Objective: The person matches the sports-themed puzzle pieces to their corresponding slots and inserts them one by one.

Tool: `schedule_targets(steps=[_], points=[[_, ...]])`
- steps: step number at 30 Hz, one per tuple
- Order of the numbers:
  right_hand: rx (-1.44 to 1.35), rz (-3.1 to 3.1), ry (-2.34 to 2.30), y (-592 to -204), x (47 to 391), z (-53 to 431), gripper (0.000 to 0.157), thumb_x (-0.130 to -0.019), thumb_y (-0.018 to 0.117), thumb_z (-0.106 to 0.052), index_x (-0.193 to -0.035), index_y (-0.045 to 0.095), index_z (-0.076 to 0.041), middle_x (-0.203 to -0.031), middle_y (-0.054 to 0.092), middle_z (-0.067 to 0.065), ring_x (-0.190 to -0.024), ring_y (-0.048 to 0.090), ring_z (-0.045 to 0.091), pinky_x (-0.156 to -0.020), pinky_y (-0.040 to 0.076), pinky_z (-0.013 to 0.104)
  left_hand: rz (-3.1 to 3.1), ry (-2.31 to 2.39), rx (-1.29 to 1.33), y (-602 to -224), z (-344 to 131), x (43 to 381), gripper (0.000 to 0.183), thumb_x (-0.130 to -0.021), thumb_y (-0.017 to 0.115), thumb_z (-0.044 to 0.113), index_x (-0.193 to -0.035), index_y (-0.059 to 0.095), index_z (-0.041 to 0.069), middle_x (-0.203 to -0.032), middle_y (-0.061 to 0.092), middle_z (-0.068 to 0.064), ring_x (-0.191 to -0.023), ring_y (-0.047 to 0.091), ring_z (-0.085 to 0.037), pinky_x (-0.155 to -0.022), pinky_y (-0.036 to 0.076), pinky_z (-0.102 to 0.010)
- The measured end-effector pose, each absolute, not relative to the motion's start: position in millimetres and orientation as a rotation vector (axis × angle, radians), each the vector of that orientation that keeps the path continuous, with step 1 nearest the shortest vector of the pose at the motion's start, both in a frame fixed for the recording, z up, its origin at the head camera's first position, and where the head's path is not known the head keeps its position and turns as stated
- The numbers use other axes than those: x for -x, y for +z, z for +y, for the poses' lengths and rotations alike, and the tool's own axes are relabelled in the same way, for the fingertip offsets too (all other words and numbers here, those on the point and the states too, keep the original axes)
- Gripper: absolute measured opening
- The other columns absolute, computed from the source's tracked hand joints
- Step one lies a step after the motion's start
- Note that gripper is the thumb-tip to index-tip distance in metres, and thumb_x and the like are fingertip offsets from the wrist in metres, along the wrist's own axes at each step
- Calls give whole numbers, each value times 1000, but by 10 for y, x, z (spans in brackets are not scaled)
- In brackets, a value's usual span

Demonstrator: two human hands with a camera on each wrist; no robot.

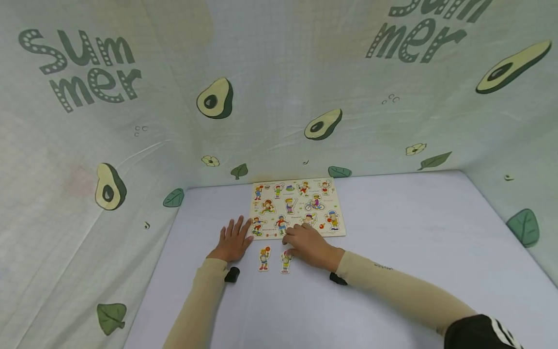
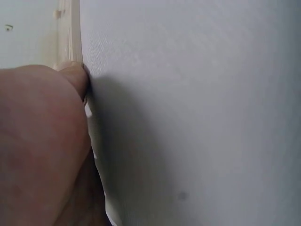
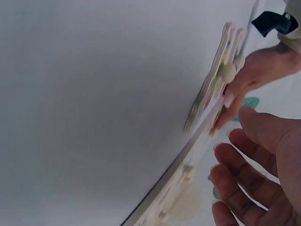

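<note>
A wooden puzzle board (image 1: pixel 298 208) with printed sports figures lies on the table. My left hand (image 1: pixel 235 241) rests beside its left edge with spread fingers, the thumb against the lower left corner. In the left wrist view, the thumb (image 2: pixel 75 77) touches the board's side. Two loose knobbed figure pieces lie in front of the board: one with a raised ball (image 1: pixel 264 259), the other (image 1: pixel 285 264) nearer my right hand (image 1: pixel 309 246). That hand hovers over the board's front edge. In the right wrist view its fingers (image 3: pixel 249 174) are loosely bent and hold nothing.
The white tabletop (image 1: pixel 405 228) spreads to both sides of the board. Behind it hangs a cloth (image 1: pixel 270 82) printed with avocados and leaves. Small round knobs (image 3: pixel 188 170) stand up from the pieces set in the board. Each wrist wears a dark camera (image 1: pixel 232 275).
</note>
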State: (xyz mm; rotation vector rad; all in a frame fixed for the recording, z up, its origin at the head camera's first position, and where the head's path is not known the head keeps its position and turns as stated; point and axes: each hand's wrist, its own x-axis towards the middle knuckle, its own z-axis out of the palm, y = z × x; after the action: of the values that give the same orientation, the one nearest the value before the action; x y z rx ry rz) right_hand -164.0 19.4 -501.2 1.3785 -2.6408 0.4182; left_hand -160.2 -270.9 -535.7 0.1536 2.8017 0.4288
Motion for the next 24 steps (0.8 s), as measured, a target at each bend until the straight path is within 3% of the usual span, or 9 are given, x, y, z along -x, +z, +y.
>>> schedule_targets(steps=[9,24], points=[[-1486,-2574,362,-5130,1522,144,14,-87,85,-26,-99,79,-21,-93,69,-9,-88,65,12,-79,46,28,2805,422,-180,-5388,-2755,1621,65,-115,38,36,-170,17,10,-177,3,-23,-161,-2,-51,-126,2,-71],[-1492,-2602,287,-5116,1448,57,17,-84,89,-30,-94,78,-22,-88,67,-10,-85,63,12,-74,42,25,2774,406,-169,-5396,-2774,1655,65,-115,37,36,-171,14,11,-177,-1,-21,-161,-6,-49,-126,0,-69]])
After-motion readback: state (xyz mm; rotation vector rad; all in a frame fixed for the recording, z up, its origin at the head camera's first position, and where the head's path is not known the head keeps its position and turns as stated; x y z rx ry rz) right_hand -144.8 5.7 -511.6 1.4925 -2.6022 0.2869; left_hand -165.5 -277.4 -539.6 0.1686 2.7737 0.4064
